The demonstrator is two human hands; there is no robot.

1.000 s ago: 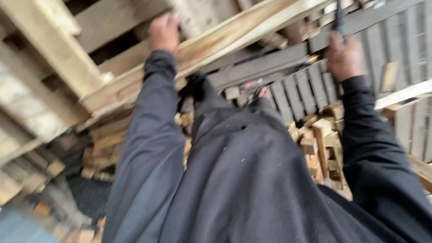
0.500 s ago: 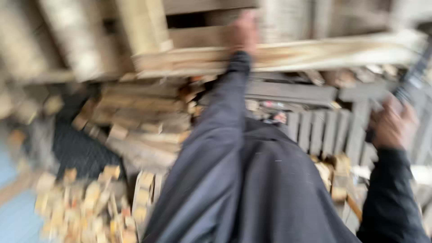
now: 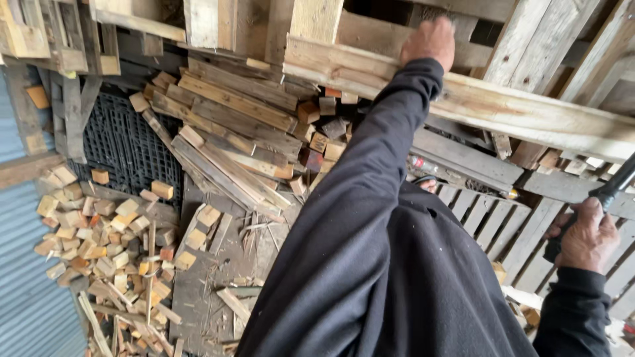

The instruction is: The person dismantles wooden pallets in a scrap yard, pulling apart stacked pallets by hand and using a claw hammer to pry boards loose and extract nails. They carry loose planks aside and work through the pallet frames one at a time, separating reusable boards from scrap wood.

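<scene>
- Left hand (image 3: pixel 430 41) raised far and up, arm stretched nearly straight in a dark sleeve (image 3: pixel 370 172), running from near centre to the far upper middle.
- Left hand resting on the top edge of a long pale plank (image 3: pixel 503 106); knuckles toward the camera, fingers curled over the far side, out of sight. Grip looks closed over the edge; how tightly, cannot tell.
- Plank lying roughly level, slanting down toward the right, across the front of stacked pallets (image 3: pixel 489 218).
- Right hand (image 3: pixel 585 238) low at the near right, arm bent, wrist emerging from a dark cuff.
- Right hand closed in a fist around the black handle of a tool (image 3: pixel 612 188); handle rising up and to the right, out of frame. Working end not visible; kind of tool not determinable.
- Right hand well apart from the plank, lower than it, in front of the grey slats of a pallet.
- Left of the arm: heap of loose boards (image 3: pixel 231 132) leaning over a black plastic grid (image 3: pixel 126 145).
- Near left: pile of small wood offcuts (image 3: pixel 99 231) on the floor, splinters and thin strips near it.
- Far left edge: corrugated blue-grey wall (image 3: pixel 26 297).
- Dark jacket torso filling the near centre, hiding the ground below.
</scene>
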